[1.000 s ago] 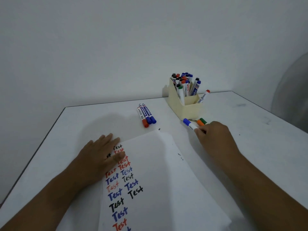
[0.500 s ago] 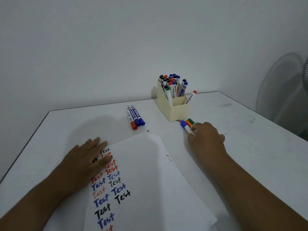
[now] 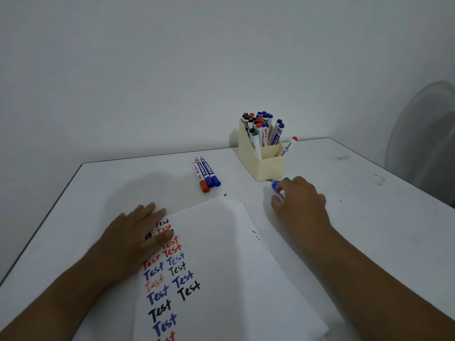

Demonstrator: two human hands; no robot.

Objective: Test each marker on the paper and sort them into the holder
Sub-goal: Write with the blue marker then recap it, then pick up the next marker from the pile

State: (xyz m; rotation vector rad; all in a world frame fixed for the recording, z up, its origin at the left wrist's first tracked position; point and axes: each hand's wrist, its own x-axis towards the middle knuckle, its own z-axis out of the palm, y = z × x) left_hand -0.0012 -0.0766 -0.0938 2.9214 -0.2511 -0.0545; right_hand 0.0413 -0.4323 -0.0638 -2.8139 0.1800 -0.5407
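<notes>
Now the right hand [image 3: 299, 201] pinches a blue-capped marker [image 3: 276, 186] near the holder [image 3: 267, 166]; the left hand [image 3: 138, 232] lies flat on the paper [image 3: 221, 254]. Lifting it clear avoids nudging neighbouring markers.

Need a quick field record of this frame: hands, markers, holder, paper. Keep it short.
left hand: flat on the paper, fingers straight, partly covering the writing
right hand: on the blue-capped marker, fingers curled at it
beside that marker: an orange and a green cap tip, mostly hidden by the hand
holder: cream, two compartments; back one full of markers, front one holds a red-capped marker leaning right
loose group: three markers side by side on the table, one red, two blue
paper: "Test" written in red, blue and black
</notes>
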